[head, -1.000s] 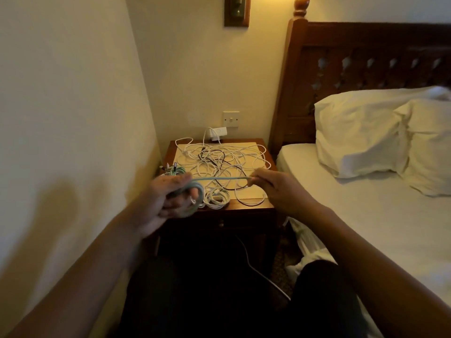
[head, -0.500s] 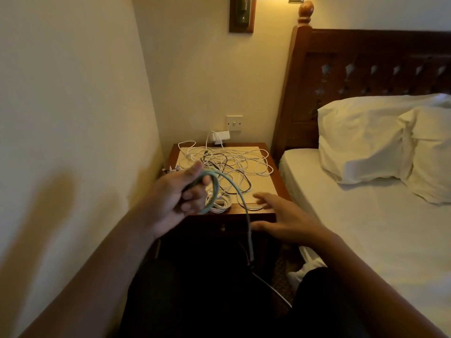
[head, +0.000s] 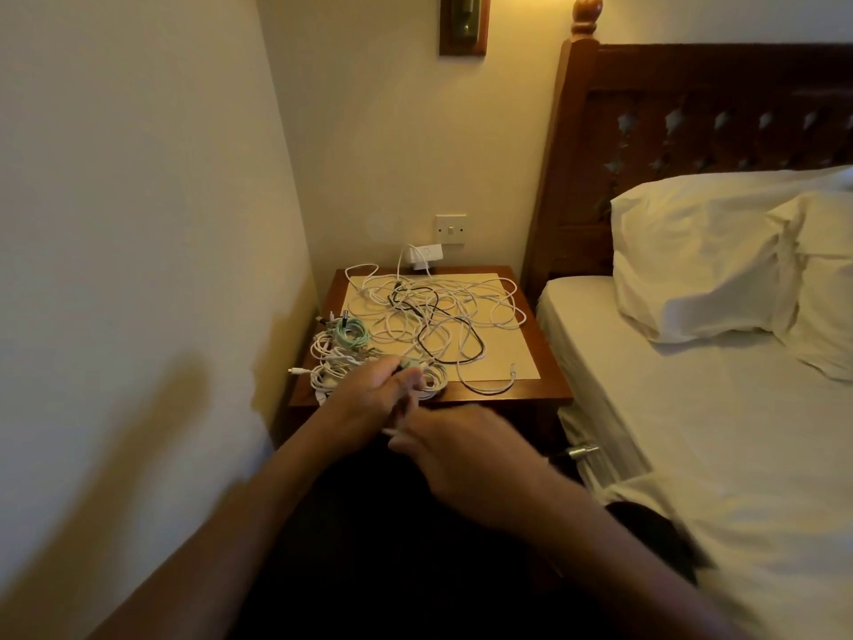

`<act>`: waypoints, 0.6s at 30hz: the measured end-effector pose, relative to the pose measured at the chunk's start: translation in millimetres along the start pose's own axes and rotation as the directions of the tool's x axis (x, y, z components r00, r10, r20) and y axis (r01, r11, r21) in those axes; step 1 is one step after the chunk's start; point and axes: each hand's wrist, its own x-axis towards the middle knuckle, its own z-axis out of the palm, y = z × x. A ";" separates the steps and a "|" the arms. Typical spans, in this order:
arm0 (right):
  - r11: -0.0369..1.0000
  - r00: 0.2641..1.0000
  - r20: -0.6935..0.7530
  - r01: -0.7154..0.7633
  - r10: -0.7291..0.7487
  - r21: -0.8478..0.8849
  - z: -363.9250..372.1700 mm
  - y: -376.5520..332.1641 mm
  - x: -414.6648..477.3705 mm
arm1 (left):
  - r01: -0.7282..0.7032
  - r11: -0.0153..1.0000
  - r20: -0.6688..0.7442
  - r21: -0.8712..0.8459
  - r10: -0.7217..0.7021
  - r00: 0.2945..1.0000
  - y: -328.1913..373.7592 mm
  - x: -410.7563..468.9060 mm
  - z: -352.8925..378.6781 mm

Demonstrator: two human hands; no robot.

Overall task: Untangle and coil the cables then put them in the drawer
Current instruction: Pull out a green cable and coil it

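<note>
A tangle of white and black cables [head: 438, 316] lies on the pale mat of the wooden nightstand [head: 549, 376]. Coiled cables sit at its left side: a teal coil [head: 351, 335] and white coils [head: 330, 362]. My left hand [head: 369, 394] hovers over the front edge, shut on a small teal cable coil [head: 408, 364] that peeks out between its fingers. My right hand [head: 457, 450] is just below and right of it, blurred by motion. A pale cable end [head: 390, 431] shows at its fingertips. The drawer is hidden in the dark below my hands.
A bed with white sheet [head: 715, 431] and pillows [head: 701, 256] stands close on the right, against a carved headboard [head: 692, 122]. A wall [head: 138, 224] closes in on the left. A white charger [head: 424, 256] is plugged in behind the nightstand, under a switch [head: 451, 228].
My left hand has dropped toward the nightstand's front edge with the teal coil. My right hand has let go of the stretched cable, dipped down, then come up beside the left hand.
</note>
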 end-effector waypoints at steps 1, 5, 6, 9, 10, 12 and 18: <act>0.999 0.999 -0.035 0.013 -0.014 -0.039 -11.4 9.6 0.6 | 0.019 0.999 0.083 -0.032 -0.017 0.996 -5.0 -4.0 -1.2; 0.999 0.966 -0.258 -0.004 0.017 0.054 -27.1 58.1 3.9 | 0.114 0.874 0.369 -0.472 0.078 0.926 -10.1 -21.5 -5.2; 0.985 0.960 -0.276 -0.001 0.050 0.175 -21.1 62.8 3.8 | 0.116 0.816 0.366 -0.566 0.123 0.923 -7.1 -22.8 -6.1; 0.869 0.959 -0.256 0.022 0.121 0.494 5.8 57.1 0.1 | 0.115 0.669 0.264 -0.734 0.126 0.956 -3.4 -17.2 -4.3; 0.835 0.954 -0.271 0.045 0.127 0.549 12.9 53.9 -1.8 | 0.127 0.626 0.251 -0.769 0.114 0.961 -3.5 -15.4 -1.5; 0.798 0.933 -0.321 0.068 0.162 0.599 23.1 51.5 -3.8 | 0.165 0.538 0.246 -0.827 0.081 0.966 -5.5 -13.4 7.7; 0.751 0.905 -0.324 0.008 0.275 0.661 38.3 51.7 -11.1 | 0.064 0.688 -0.004 -0.723 -0.096 0.995 0.2 -18.5 35.6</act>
